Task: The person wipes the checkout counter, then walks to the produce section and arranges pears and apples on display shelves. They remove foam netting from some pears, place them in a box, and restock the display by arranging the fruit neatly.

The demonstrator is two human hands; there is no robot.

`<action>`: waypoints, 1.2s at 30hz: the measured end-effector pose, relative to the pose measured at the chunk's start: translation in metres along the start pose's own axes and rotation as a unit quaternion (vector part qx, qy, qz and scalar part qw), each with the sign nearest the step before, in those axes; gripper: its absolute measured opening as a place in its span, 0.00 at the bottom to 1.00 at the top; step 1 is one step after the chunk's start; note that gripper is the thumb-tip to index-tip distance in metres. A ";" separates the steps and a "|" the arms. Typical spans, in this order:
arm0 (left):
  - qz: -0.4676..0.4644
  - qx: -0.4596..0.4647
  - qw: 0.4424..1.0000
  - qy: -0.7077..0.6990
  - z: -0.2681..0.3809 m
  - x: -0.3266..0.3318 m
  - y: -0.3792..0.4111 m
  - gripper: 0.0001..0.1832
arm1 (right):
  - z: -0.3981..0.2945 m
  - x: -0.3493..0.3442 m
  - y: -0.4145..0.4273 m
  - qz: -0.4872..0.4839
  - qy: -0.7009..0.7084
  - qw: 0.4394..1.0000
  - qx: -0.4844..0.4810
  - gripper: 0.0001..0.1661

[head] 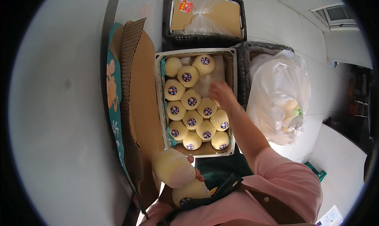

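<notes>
My left hand [196, 168] holds a round fruit in a pale foam net [173, 168] low in the view; a second netted fruit [191, 193] with a dark blue sticker lies against it, near my body. Only some fingers of this hand show. Reaching into a white-rimmed crate [196, 50], my right hand [220, 92] is slightly blurred at the right part of the crate, over a netted fruit that it partly covers. Whether its fingers hold that fruit I cannot tell. Several netted fruits with blue stickers [192, 101] fill the left and lower parts of the crate.
An opened corrugated cardboard box [145, 86] stands left of the crate. Beyond the crate is a black basket [243, 18] with cardboard under clear plastic. At right, a plastic bag [266, 95] with netted fruits sits over a dark, plastic-lined container [243, 75].
</notes>
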State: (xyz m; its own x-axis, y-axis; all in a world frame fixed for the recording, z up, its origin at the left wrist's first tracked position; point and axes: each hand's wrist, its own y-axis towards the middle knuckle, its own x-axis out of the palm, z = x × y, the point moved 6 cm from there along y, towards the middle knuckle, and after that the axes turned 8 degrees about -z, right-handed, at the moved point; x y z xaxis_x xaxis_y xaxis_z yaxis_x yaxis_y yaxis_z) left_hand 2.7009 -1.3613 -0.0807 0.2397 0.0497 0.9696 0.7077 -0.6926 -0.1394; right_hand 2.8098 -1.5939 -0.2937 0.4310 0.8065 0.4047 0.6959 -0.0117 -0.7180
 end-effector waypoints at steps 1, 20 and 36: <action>0.013 -0.010 1.000 0.005 0.002 0.005 0.002 0.31 | 0.003 -0.016 0.043 0.065 0.013 0.997 0.045 0.31; 0.011 -0.071 0.997 -0.029 0.015 0.011 -0.002 0.35 | 0.026 -0.009 0.077 0.133 0.116 0.982 0.068 0.41; -0.035 -0.110 0.993 0.018 -0.001 0.002 0.002 0.42 | 0.009 0.017 -0.055 -0.218 0.103 0.970 -0.017 0.33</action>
State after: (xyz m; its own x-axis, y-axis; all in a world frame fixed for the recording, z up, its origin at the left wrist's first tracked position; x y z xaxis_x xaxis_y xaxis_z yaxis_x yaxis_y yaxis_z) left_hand 2.7018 -1.3629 -0.0787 0.1685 0.0802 0.9824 0.5584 -0.8291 -0.0281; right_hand 2.7735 -1.5738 -0.2523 0.1955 0.6038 0.7728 0.8549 0.2811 -0.4359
